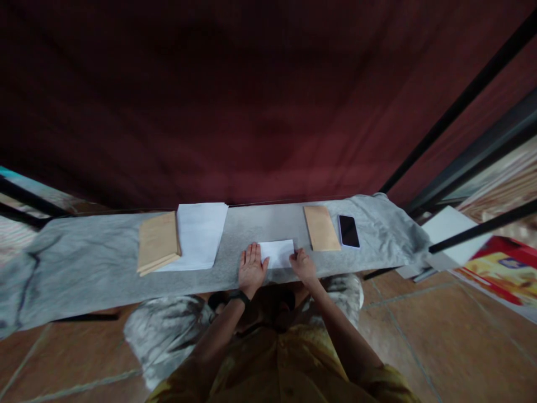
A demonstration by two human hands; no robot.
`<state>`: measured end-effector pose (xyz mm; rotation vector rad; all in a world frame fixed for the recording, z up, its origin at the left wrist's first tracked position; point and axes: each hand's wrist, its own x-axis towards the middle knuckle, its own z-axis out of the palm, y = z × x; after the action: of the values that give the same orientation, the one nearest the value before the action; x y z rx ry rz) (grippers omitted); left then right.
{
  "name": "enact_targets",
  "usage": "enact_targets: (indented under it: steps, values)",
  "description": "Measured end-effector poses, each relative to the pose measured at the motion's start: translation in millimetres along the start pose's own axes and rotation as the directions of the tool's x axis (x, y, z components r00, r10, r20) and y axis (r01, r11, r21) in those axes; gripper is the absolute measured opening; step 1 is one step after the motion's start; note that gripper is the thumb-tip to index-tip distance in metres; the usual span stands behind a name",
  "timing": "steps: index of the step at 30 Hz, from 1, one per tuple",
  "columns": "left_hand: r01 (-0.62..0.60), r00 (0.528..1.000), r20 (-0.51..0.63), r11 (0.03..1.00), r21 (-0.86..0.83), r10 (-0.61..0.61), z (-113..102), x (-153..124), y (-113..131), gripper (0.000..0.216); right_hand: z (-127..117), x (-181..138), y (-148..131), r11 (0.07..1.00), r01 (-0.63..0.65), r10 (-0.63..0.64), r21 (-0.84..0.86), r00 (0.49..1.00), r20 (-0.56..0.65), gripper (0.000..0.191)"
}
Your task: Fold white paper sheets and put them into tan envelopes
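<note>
A small white folded sheet of paper [277, 253] lies on the grey cloth between my two hands. My left hand [251, 268] rests flat on its left end, fingers stretched out. At the paper's right edge is my right hand [304, 265], its fingers curled in and touching the edge. Whether those fingers pinch the paper is hard to make out. Left of my hands sits a stack of white paper sheets [201, 235], partly under a pile of brown envelopes [158, 242]. A single brown envelope [322, 228] lies beyond my right hand.
A phone [349, 231] with a dark screen lies right of the single envelope. The narrow surface is covered by a grey cloth [92, 268], with a dark red curtain-like backdrop [260, 112] behind it. Black bars, a white box [455, 238] and a red-yellow package [505, 274] stand at the right.
</note>
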<state>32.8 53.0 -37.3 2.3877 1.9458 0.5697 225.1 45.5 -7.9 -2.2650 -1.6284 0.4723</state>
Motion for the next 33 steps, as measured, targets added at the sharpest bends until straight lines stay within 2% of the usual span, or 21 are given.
enact_targets:
  steps: [4, 8, 12, 13, 15, 17, 19, 21, 23, 24, 27, 28, 30, 33]
  values:
    - [0.006, 1.000, 0.007, 0.999, -0.048, -0.006, -3, 2, -1, 0.060, -5, 7, 10, 0.990, 0.029, -0.032, 0.137, 0.999, 0.025, 0.018]
    - [0.000, 1.000, -0.004, 0.995, -0.105, 0.000, -14, -2, 5, 0.058, -14, 5, 10, 0.956, 0.096, -0.100, 0.278, 0.995, 0.000, 0.021]
    - [-0.145, 0.989, 0.010, 0.969, -0.203, 0.150, -32, -12, 30, 0.068, -27, -3, -10, 0.909, 0.159, -0.151, 0.384, 0.987, -0.052, 0.023]
    - [-0.152, 0.987, 0.009, 0.957, -0.248, 0.159, -37, -13, 37, 0.071, -32, -5, -17, 0.894, 0.179, -0.169, 0.412, 0.984, -0.062, 0.023]
    - [-0.080, 0.996, 0.004, 0.914, -0.397, 0.088, -45, -9, 48, 0.068, -41, -10, -30, 0.846, 0.230, -0.220, 0.482, 0.972, -0.077, 0.024]
    - [0.076, 0.997, 0.032, 0.774, -0.629, -0.073, -51, 1, 52, 0.059, -48, -14, -39, 0.779, 0.277, -0.277, 0.563, 0.957, -0.088, 0.027]
    - [0.212, 0.970, 0.103, 0.557, -0.803, -0.221, -56, 13, 52, 0.049, -49, -16, -40, 0.711, 0.274, -0.273, 0.647, 0.956, -0.105, 0.033]
    - [0.282, 0.937, 0.162, 0.395, -0.874, -0.310, -58, 23, 50, 0.051, -42, -17, -34, 0.664, 0.185, -0.174, 0.725, 0.981, -0.091, 0.038]
    - [0.314, 0.906, 0.214, 0.239, -0.919, -0.366, -58, 26, 50, 0.057, -30, -18, -26, 0.628, 0.035, -0.053, 0.777, 0.999, -0.002, 0.043]
    - [0.324, 0.888, 0.253, 0.130, -0.937, -0.384, -57, 25, 52, 0.057, -23, -19, -22, 0.610, -0.037, -0.021, 0.791, 0.998, 0.063, 0.044]
    - [0.337, 0.841, 0.377, -0.170, -0.926, -0.388, -50, 15, 57, 0.051, -5, -25, -16, 0.613, -0.075, -0.055, 0.787, 0.989, 0.137, 0.044]
    - [0.346, 0.830, 0.403, -0.211, -0.914, -0.386, -47, 11, 57, 0.048, -2, -26, -15, 0.628, -0.049, -0.077, 0.776, 0.989, 0.125, 0.042]
    - [0.371, 0.807, 0.434, -0.227, -0.900, -0.401, -41, 6, 52, 0.042, 0, -26, -12, 0.666, 0.000, -0.099, 0.746, 0.991, 0.089, 0.038]
    - [0.400, 0.795, 0.410, -0.123, -0.908, -0.447, -33, 7, 31, 0.042, -5, -17, -5, 0.725, 0.051, -0.096, 0.687, 0.995, 0.028, 0.033]
